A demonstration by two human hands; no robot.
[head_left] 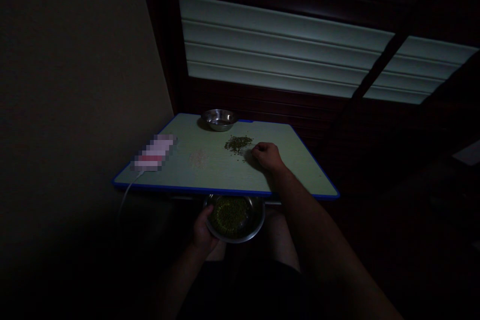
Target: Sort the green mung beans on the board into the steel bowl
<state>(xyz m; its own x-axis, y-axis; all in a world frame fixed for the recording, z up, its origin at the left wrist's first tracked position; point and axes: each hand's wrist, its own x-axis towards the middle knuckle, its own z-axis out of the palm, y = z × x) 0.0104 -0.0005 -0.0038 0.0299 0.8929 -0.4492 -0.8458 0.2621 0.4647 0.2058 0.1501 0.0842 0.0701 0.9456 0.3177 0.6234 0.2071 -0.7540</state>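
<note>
My left hand (205, 230) grips the rim of a metal bowl (258, 227) below the table's front edge, thumb over the rim. Small green grains (229, 214), like mung beans, lie inside that bowl. Over the table, my right hand (267, 156) is closed, its fingertips pinched together just right of a loose pile of green grains (238, 144). Whether anything is between those fingertips is too dark to tell. A faint patch of pale grains (198, 158) is spread on the tabletop left of the pile.
A second metal bowl (219, 121) stands at the back of the light table (210, 180), which has a blue edge. To the left lies a blurred-out phone-like object (154, 152) with a white cable (128, 190). A wall borders the left, and slatted dark-framed doors stand behind.
</note>
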